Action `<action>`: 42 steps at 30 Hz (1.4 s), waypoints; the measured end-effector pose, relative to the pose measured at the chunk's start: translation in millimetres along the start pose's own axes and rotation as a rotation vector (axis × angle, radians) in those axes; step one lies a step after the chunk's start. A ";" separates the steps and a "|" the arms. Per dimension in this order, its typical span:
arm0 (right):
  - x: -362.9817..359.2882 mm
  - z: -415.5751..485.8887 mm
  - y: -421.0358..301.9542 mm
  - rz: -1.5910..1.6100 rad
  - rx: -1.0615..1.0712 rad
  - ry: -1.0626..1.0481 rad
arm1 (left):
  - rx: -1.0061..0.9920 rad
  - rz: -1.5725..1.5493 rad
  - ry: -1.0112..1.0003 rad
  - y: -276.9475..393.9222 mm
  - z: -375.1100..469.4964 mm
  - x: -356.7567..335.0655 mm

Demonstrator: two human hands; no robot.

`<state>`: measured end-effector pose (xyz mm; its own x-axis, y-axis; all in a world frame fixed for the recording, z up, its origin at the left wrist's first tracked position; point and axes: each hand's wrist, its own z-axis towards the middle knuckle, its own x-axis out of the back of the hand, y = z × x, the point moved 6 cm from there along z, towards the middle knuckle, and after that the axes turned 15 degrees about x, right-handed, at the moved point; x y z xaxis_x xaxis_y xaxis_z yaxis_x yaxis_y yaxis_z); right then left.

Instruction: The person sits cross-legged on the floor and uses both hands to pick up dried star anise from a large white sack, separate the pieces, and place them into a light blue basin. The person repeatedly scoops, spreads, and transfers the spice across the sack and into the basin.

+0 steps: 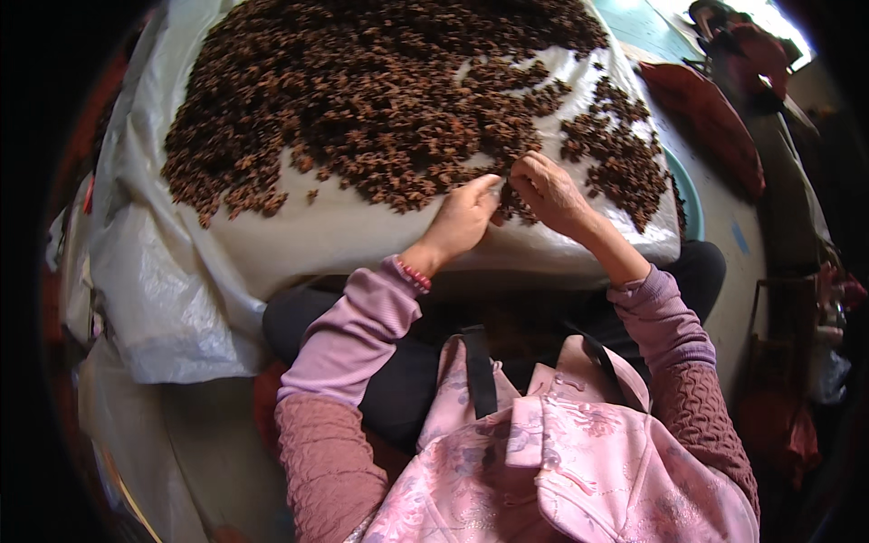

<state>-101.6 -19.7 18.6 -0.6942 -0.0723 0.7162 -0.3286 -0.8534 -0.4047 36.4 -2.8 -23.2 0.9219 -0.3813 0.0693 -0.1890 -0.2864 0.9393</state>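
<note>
A broad spread of dried star anise [353,102] lies on a whitish plastic sheet [353,237] over a raised surface before me. My left hand [465,214], a beaded bracelet at its wrist, is curled at the near edge of the spread. Close against it, my right hand [551,193] bends its fingers towards the left fingertips. Whatever may be between the fingers is hidden or too small to make out. A smaller patch of star anise [621,149] lies to the right of my right hand, with a strip of sheet showing between it and the main spread.
A light-blue basin [687,197] stands against the right side of the covered surface, with dark pieces at its rim. Red sacking [713,122] lies beyond it on the right. The sheet hangs in folds [183,319] at the left. My knees are under the near edge.
</note>
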 end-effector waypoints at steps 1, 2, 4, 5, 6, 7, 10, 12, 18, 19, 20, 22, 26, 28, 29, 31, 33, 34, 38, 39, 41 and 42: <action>-8.5 8.2 -7.0 0.035 0.019 -0.025 | 0.051 -0.146 -0.114 -0.9 2.9 -4.4; -13.0 15.1 -13.2 0.003 0.036 -0.036 | 0.128 -0.200 -0.112 -4.5 4.0 -1.7; -23.7 24.9 -21.1 -0.203 0.063 -0.209 | 0.250 -0.347 -0.123 -9.7 5.6 1.1; -22.8 27.0 -31.2 -0.311 0.162 -0.199 | 0.270 -0.445 -0.138 -10.1 5.3 1.9; -26.6 28.8 -38.2 -0.340 0.243 -0.226 | 0.314 -0.543 -0.126 -12.2 4.6 2.8; -27.9 27.7 -44.6 -0.358 0.320 -0.237 | 0.364 -0.644 -0.144 -14.3 3.3 1.1; -24.1 19.9 -37.1 -0.347 0.232 -0.204 | 0.286 -0.591 -0.114 -9.1 2.9 5.3; -6.6 8.1 -14.7 -0.246 0.004 -0.017 | 0.195 -0.541 -0.130 -3.4 5.4 9.3; 21.2 -46.4 50.9 0.043 -0.507 0.193 | 0.243 -0.592 -0.182 -9.3 16.9 21.8; 23.7 -47.4 51.7 0.018 -0.449 0.196 | 0.243 -0.615 -0.216 -9.3 16.5 20.3; 25.9 -47.0 52.9 -0.001 -0.402 0.201 | 0.254 -0.635 -0.235 -9.8 15.9 19.1; 28.1 -48.2 56.7 -0.031 -0.390 0.171 | 0.272 -0.670 -0.270 -9.6 13.3 15.6; 31.0 -59.9 69.6 0.011 -0.592 0.269 | 0.243 -0.613 -0.269 -5.5 5.8 13.0; 33.8 -51.4 61.1 -0.150 -0.393 0.249 | 0.209 -0.576 -0.235 -3.5 2.6 13.7; 35.4 -47.2 55.5 -0.234 -0.294 0.238 | 0.191 -0.558 -0.222 -2.5 1.6 13.5; 39.7 -41.6 44.1 -0.433 -0.191 0.189 | 0.154 -0.513 -0.179 -1.5 0.3 13.2; 50.0 -38.4 31.1 -0.560 -0.200 0.185 | 0.116 -0.451 -0.139 -0.3 -0.8 12.2; 54.7 -37.9 27.4 -0.465 -0.254 0.148 | 0.108 -0.425 -0.115 -0.2 -1.2 11.9; 32.5 -45.4 -20.9 0.319 -0.234 -0.491 | 0.100 -0.364 -0.067 0.3 -1.1 7.6; 28.9 -46.2 -42.6 0.472 -0.093 -0.560 | 0.104 -0.358 -0.066 0.1 -0.7 5.7; 24.8 -41.4 -36.5 0.395 -0.296 -0.420 | 0.092 -0.323 -0.064 0.7 1.1 1.4; 23.8 -35.4 -28.6 0.358 -0.369 -0.256 | 0.084 -0.309 -0.055 0.6 2.4 -0.7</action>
<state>-131.5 21.2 27.0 -0.6416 -0.4854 0.5940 -0.3353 -0.5190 -0.7863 34.9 -4.8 -23.4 0.9205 -0.3115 -0.2358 0.0680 -0.4666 0.8819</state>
